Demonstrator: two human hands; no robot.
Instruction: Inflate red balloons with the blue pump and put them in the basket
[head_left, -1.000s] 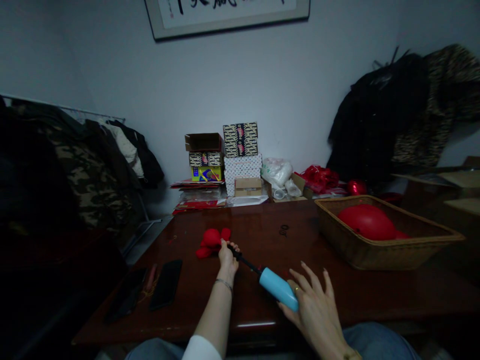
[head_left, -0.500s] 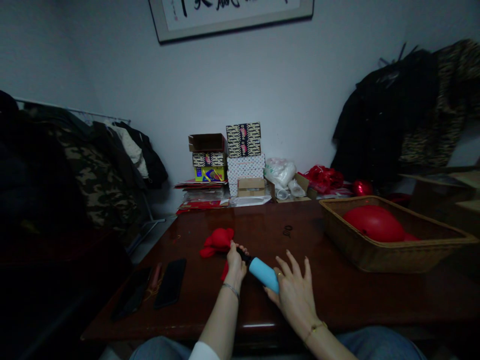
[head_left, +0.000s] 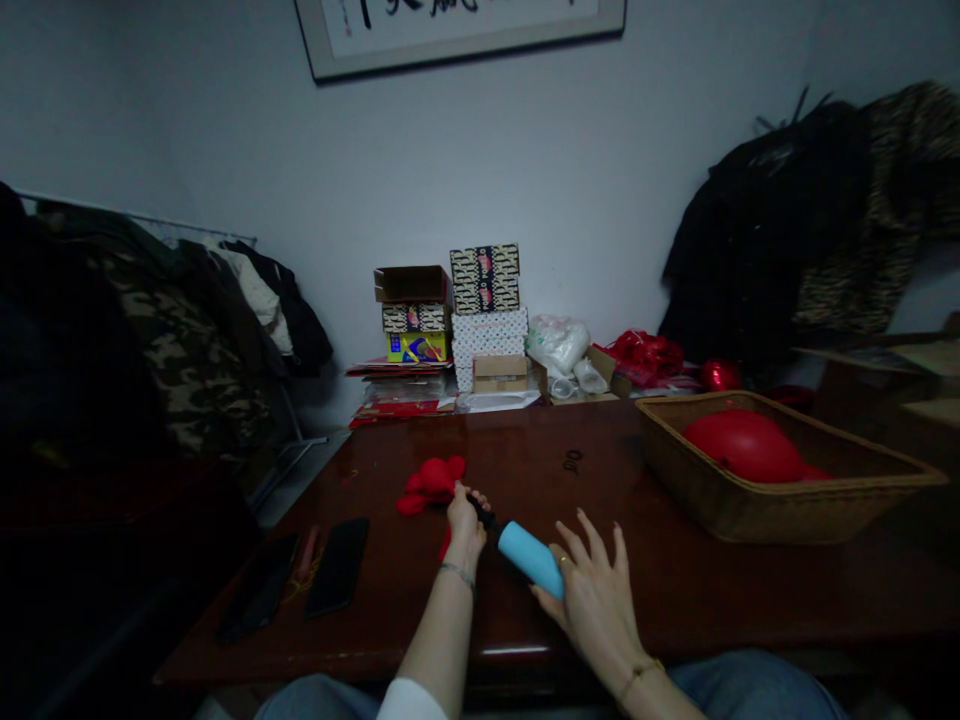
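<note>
A light-blue hand balloon pump [head_left: 530,558] with a black nozzle end slants over the near part of the table. My left hand [head_left: 466,520] is closed around the black front end, with red balloon material pinched there. Just beyond my fingers rests a small, lumpy red balloon [head_left: 435,480], and a red strip of it hangs beside my wrist. At the pump's rear, my right hand [head_left: 598,585] has its thumb and palm against the blue body. Its other fingers are spread and raised. The exact grip under that palm is hidden.
A wicker basket [head_left: 757,515] with a large red balloon [head_left: 739,443] stands on the right of the table [head_left: 570,640]. Two dark phones [head_left: 337,567] lie at left. Small black loops [head_left: 572,460] lie mid-table. Stacked boxes [head_left: 487,345] stand at the back.
My right hand and the blue pump body have shifted slightly down and right, away from my left hand. More of the black part shows between them. The view has drifted slightly.
</note>
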